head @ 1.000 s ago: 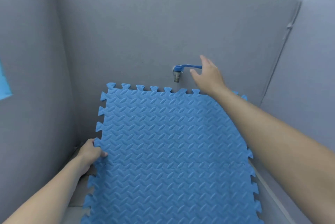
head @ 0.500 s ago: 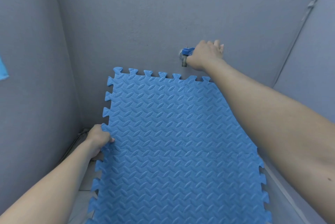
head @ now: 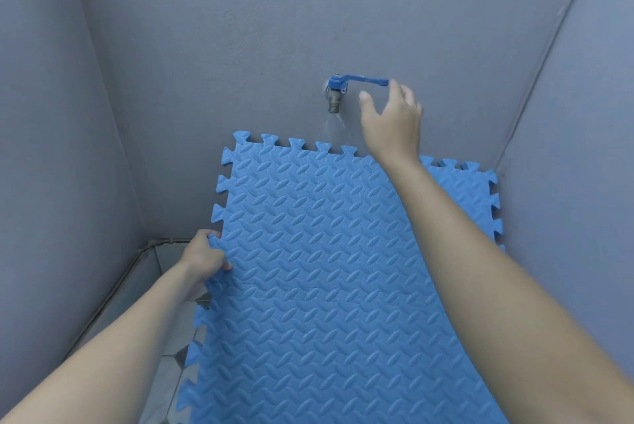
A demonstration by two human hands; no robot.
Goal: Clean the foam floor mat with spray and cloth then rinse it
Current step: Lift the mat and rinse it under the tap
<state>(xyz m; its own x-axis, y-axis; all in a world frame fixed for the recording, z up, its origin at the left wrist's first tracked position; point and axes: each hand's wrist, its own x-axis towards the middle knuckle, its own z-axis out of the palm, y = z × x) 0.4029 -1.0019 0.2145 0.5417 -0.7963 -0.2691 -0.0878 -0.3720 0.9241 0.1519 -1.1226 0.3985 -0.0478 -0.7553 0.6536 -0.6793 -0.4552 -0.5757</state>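
Water is now coming out of the tap (head: 334,97).

The right hand (head: 391,125) is letting go of the blue handle (head: 367,81), fingers spread loose, where it was gripping before. The left hand (head: 204,260) is still pinching the foam mat (head: 326,269) by its left edge, leaning it on the far wall (head: 274,29).

The foam floor mat (head: 329,279) is looking soft and matt, embossed all over with a raised leaf-like tread pattern, and its puzzle-tooth edges are showing the same blue foam right through. The tap (head: 334,99) is showing a dull, tarnished brass-coloured metal spout, topped with a blue body and a lever handle (head: 367,81) wearing a smooth blue coating. The walls (head: 240,29) are looking like painted render, grey, matt and faintly grainy. Down at the left, the floor tiles (head: 171,368) are coming across smooth and slightly glossy.
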